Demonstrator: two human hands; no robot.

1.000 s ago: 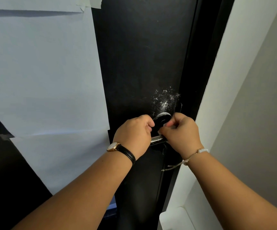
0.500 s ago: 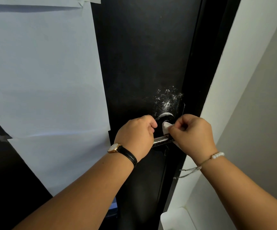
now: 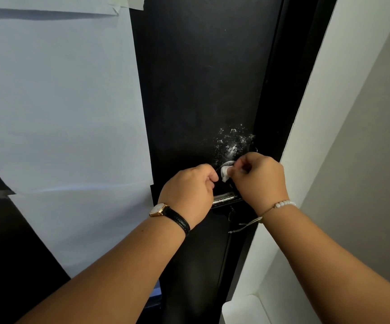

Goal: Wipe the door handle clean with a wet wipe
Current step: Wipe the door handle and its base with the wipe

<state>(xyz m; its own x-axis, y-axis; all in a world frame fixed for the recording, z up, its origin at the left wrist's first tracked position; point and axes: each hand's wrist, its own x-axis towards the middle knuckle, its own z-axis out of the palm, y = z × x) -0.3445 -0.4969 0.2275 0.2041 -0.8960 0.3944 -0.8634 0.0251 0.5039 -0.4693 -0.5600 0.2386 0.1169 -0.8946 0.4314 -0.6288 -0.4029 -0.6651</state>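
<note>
A chrome lever door handle (image 3: 224,199) sticks out of a black door (image 3: 201,78). My left hand (image 3: 189,192) is closed around the lever's left part, and only a short shiny stretch shows between my hands. My right hand (image 3: 259,178) pinches a small white wet wipe (image 3: 225,173) and presses it against the round base of the handle just above the lever. White smears (image 3: 232,142) mark the door right above that base.
Large pale paper sheets (image 3: 56,101) are taped over the door's left side. The black door frame (image 3: 289,90) runs along the right, with a white and grey wall (image 3: 353,113) beyond it. A white ledge (image 3: 243,307) sits low on the right.
My right hand has risen from the lever to the round base, and the white wipe has come into sight at its fingertips. My left hand has kept its grip on the lever.
</note>
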